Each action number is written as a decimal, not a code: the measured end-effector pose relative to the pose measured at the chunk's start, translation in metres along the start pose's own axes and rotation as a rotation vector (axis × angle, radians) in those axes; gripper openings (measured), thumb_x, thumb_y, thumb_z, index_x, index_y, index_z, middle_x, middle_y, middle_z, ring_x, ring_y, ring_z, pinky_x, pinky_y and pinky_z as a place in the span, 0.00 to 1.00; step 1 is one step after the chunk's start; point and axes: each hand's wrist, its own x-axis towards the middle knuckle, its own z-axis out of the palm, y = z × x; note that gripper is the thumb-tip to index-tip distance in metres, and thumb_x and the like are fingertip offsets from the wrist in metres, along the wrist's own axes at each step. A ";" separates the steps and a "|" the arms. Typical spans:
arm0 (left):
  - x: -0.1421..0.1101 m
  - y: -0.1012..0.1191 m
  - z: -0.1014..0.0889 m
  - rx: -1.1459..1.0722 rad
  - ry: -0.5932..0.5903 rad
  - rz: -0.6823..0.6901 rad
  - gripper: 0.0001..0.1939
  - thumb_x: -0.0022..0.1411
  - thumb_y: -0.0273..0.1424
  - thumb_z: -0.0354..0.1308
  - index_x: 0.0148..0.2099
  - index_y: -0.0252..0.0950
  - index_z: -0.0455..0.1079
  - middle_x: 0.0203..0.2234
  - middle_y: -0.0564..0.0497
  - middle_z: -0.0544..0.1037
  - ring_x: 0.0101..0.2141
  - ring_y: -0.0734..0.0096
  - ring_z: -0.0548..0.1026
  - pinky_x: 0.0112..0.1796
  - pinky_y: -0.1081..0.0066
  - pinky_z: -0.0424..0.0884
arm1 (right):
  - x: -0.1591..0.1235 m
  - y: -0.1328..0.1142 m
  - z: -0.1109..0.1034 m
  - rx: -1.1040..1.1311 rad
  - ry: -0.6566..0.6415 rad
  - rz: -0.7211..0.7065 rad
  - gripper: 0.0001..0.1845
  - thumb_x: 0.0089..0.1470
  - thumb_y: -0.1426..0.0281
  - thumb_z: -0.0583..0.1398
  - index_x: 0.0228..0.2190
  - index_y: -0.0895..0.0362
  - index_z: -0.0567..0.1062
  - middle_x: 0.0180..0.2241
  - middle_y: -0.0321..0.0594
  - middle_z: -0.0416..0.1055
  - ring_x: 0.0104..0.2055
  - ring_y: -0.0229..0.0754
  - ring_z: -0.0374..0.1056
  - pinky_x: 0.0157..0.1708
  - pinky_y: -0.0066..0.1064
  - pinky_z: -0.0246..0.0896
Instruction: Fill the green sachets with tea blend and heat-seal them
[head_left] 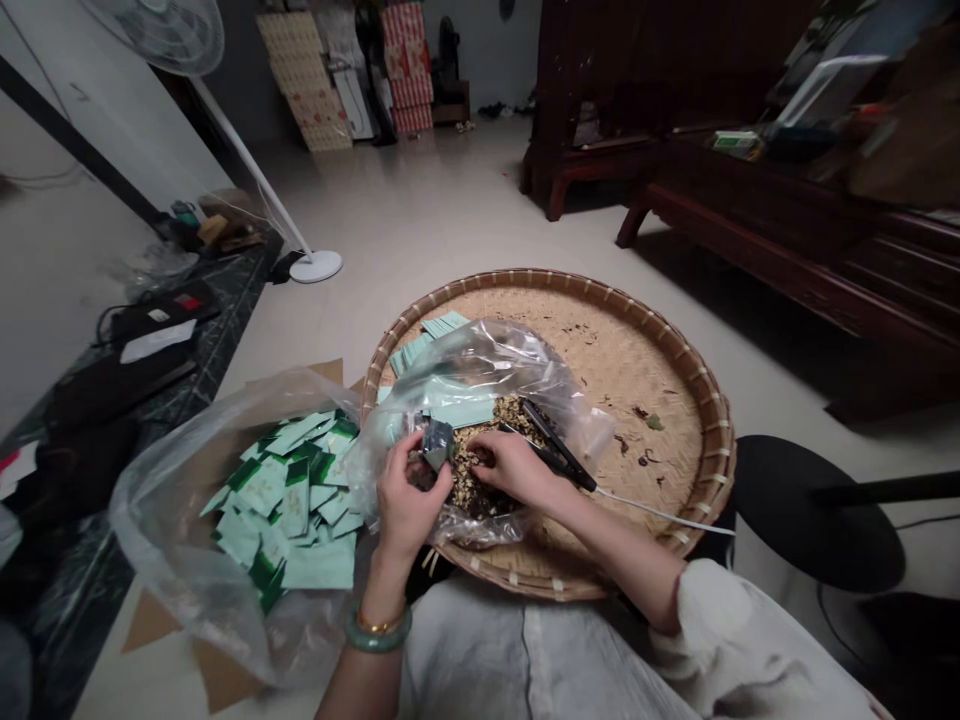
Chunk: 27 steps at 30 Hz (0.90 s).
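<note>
My left hand point(409, 500) is closed around a small packet point(437, 443) with a dark, shiny opening, tilted over the loose dried material. My right hand point(517, 465) reaches into a heap of dried, chopped plant bits point(466, 480), fingers bent together; whatever they pinch is too small to make out. The heap lies in a clear plastic bag point(495, 350) spread on a round woven bamboo tray point(637, 340). Beside my right hand rests a black tong-like tool point(559, 440) with a white cord. Pale green packets point(461, 413) lie partly under the plastic.
Left of the tray, a large clear bag point(180, 500) on cardboard holds several green packets point(285, 490). A white stand fan point(315, 265) stands behind it. At right are a round black base point(817, 510) and dark wooden furniture point(787, 250). The cord crosses the tray's rim.
</note>
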 end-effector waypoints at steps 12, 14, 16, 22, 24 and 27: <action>0.001 0.004 0.000 0.058 -0.029 0.064 0.22 0.52 0.29 0.61 0.51 0.33 0.67 0.43 0.43 0.75 0.39 0.63 0.77 0.35 0.65 0.78 | -0.004 0.008 -0.012 0.094 0.086 0.005 0.14 0.44 0.80 0.63 0.35 0.57 0.79 0.35 0.39 0.79 0.38 0.43 0.74 0.40 0.31 0.65; 0.002 0.005 0.000 0.084 -0.035 0.110 0.23 0.52 0.28 0.61 0.51 0.33 0.66 0.43 0.43 0.75 0.39 0.62 0.76 0.35 0.65 0.78 | -0.007 0.005 -0.024 0.128 0.142 0.018 0.13 0.44 0.79 0.64 0.35 0.56 0.79 0.35 0.38 0.79 0.37 0.43 0.74 0.39 0.32 0.66; 0.002 0.008 0.001 0.107 -0.049 0.161 0.23 0.51 0.26 0.61 0.51 0.34 0.66 0.43 0.43 0.74 0.41 0.62 0.75 0.34 0.65 0.77 | -0.011 0.000 -0.038 0.151 0.173 0.026 0.14 0.44 0.78 0.64 0.35 0.56 0.79 0.36 0.38 0.79 0.37 0.43 0.74 0.39 0.32 0.66; 0.002 0.022 0.008 0.157 -0.116 0.298 0.24 0.50 0.21 0.59 0.51 0.35 0.66 0.43 0.44 0.75 0.44 0.60 0.72 0.34 0.66 0.76 | -0.024 -0.024 -0.077 0.216 0.211 -0.006 0.13 0.46 0.77 0.63 0.36 0.56 0.78 0.33 0.37 0.78 0.33 0.39 0.73 0.33 0.29 0.67; 0.001 0.026 0.011 0.165 -0.131 0.325 0.24 0.49 0.20 0.59 0.50 0.36 0.66 0.43 0.45 0.75 0.43 0.60 0.72 0.36 0.65 0.75 | -0.027 -0.035 -0.086 0.206 0.223 -0.036 0.12 0.46 0.77 0.63 0.36 0.57 0.78 0.33 0.37 0.78 0.32 0.38 0.73 0.32 0.28 0.66; -0.001 0.029 0.017 0.169 -0.139 0.350 0.25 0.49 0.20 0.59 0.50 0.37 0.66 0.42 0.45 0.75 0.43 0.59 0.72 0.39 0.62 0.74 | -0.029 -0.047 -0.091 0.141 0.203 -0.087 0.12 0.47 0.77 0.63 0.36 0.56 0.77 0.35 0.38 0.78 0.35 0.39 0.72 0.33 0.28 0.66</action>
